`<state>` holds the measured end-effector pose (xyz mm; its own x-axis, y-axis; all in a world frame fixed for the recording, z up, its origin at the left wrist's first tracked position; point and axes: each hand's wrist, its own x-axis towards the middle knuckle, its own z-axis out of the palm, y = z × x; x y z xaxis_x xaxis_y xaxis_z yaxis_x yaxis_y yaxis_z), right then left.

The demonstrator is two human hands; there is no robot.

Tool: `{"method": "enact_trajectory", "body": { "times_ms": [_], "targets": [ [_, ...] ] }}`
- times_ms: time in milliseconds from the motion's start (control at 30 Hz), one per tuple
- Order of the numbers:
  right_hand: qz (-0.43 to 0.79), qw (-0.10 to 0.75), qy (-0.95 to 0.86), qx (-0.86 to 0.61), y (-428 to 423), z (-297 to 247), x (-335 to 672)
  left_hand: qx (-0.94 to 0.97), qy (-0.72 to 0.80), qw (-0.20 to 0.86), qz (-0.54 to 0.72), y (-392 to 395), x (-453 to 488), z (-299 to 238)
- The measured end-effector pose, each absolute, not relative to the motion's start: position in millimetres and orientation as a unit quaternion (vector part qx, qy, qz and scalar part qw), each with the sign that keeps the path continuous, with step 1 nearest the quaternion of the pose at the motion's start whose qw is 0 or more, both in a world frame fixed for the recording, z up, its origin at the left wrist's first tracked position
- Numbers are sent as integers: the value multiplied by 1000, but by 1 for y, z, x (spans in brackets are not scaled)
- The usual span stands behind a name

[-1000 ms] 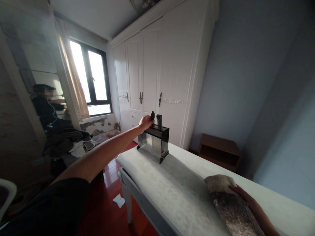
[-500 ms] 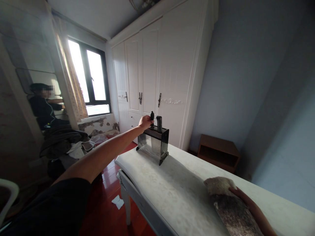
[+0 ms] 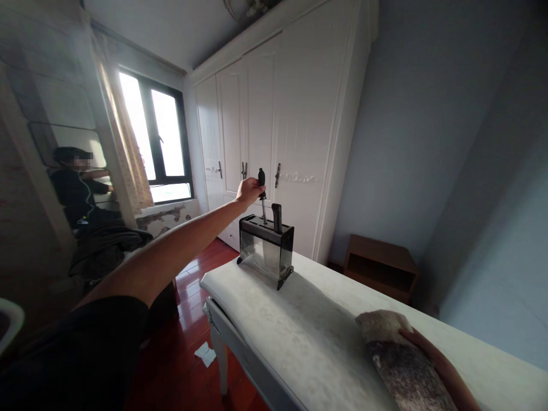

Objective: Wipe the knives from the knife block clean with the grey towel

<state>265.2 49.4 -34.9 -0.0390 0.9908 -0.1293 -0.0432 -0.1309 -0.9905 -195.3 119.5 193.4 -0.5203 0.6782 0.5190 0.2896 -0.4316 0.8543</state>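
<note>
My left hand point(image 3: 249, 190), arm stretched out, is closed around the black handle of a sharpening steel point(image 3: 262, 184). Its thin metal rod still runs down into a slot in the top of the knife block point(image 3: 262, 249), which has a black frame and clear sides. A second black handle, on a knife point(image 3: 277, 218), sticks up from the block to the right, and a pale blade shows through the side. At the lower right, my right hand point(image 3: 422, 349) grips the edge of a soft, furry-looking cushion point(image 3: 405, 365), beige at one end and dark speckled beyond. Its other fingers are hidden.
The block stands on the far end of a white table point(image 3: 308, 337). Behind it are a white wardrobe point(image 3: 312, 114) and a brown cabinet point(image 3: 381, 251). White paper point(image 3: 205, 354) lies on the red floor. Dark clothes point(image 3: 107, 245) are piled left, below a mirror reflecting a person.
My left hand has risen with the sharpening steel, so a length of metal rod now shows above the block. The knife, block and right hand have hardly moved.
</note>
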Motion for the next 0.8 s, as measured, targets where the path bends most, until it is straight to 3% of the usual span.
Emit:
{"method": "enact_trajectory", "body": {
  "times_ms": [300,467,800],
  "targets": [
    [471,484,-506,-536,61,-42,273,467,454,35,758,102,-188,254],
    [530,486,-469,-514,46,-33,261,467,383,-27,796,86,-183,270],
    [443,504,-535,-513,61,-49,279,511,419,63,748,37,-125,226]
  ]
}}
